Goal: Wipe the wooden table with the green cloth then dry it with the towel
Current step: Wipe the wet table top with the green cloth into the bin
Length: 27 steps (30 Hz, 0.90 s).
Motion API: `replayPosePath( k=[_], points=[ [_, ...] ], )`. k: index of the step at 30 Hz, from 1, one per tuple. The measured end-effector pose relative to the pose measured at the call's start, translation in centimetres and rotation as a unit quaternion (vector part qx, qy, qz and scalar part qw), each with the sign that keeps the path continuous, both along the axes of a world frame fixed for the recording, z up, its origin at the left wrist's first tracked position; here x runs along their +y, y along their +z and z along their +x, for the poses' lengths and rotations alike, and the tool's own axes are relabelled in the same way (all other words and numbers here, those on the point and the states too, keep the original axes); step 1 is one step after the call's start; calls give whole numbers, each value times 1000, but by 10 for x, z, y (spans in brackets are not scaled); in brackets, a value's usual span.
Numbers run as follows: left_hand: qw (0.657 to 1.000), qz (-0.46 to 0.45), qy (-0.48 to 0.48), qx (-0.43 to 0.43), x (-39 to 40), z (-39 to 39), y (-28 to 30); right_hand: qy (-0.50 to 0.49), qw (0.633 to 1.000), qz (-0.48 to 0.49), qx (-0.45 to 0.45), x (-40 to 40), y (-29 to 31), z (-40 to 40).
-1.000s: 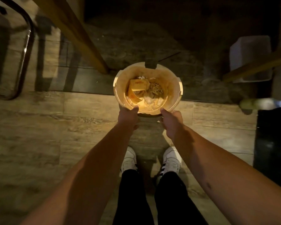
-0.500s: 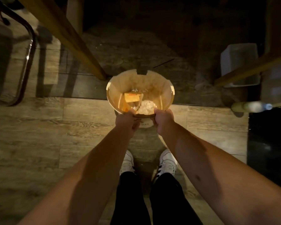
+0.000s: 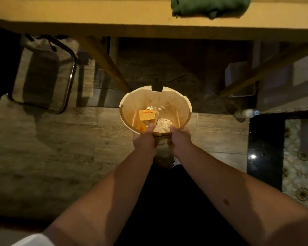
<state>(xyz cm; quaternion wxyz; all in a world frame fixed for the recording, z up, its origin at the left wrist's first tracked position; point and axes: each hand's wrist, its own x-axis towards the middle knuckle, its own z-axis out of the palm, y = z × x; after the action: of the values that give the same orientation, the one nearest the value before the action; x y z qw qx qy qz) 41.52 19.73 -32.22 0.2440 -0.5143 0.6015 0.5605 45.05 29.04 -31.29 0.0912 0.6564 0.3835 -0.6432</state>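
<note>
The green cloth (image 3: 209,5) lies bunched on the wooden table (image 3: 96,16), at the top of the view near the table's front edge. Below it, above the floor, my left hand (image 3: 144,141) and my right hand (image 3: 180,141) both grip the near rim of a round cream waste bin (image 3: 132,103). The bin holds a yellow packet and pale crumbs and scraps. No towel is visible.
The table's slanted wooden legs (image 3: 105,61) reach down behind the bin. A metal chair frame (image 3: 68,82) stands at the left, a grey box (image 3: 238,79) at the right, and a plastic bottle (image 3: 245,113) lies on the floor. A dark glossy strip (image 3: 265,148) runs along the right.
The bin has come up and toward me in both hands. My view has lifted, bringing the table edge and green cloth into sight. My feet are now hidden.
</note>
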Motion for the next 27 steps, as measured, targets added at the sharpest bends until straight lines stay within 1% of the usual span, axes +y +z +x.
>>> replayPosePath(
  k=[2,4,7,10,12,15,18,21,23,27],
  points=[
    [1000,-10,8,4,4,5,32,-11,1000,-16,10,3,31,11],
    [1000,-8,-4,21,5,12,61,1,999,-32,26,7,57,22],
    [1000,4,-4,28,3,17,96,85,995,-53,26,18,90,38],
    [999,1,13,43,6,15,130,169,983,-73,24,34,122,46],
    [999,1,25,48,7,14,148,257,965,-48,27,44,142,50],
    [998,8,32,57,8,9,167,404,914,37,13,60,169,45],
    [998,23,42,48,6,1,173,494,866,79,-10,73,189,30],
    [998,39,41,41,5,-11,178,578,802,152,-24,87,206,4],
    [997,43,40,43,6,-19,178,610,766,203,2,96,214,-13],
    [998,36,3,42,9,-38,177,652,696,298,47,115,224,-54]
  ],
)
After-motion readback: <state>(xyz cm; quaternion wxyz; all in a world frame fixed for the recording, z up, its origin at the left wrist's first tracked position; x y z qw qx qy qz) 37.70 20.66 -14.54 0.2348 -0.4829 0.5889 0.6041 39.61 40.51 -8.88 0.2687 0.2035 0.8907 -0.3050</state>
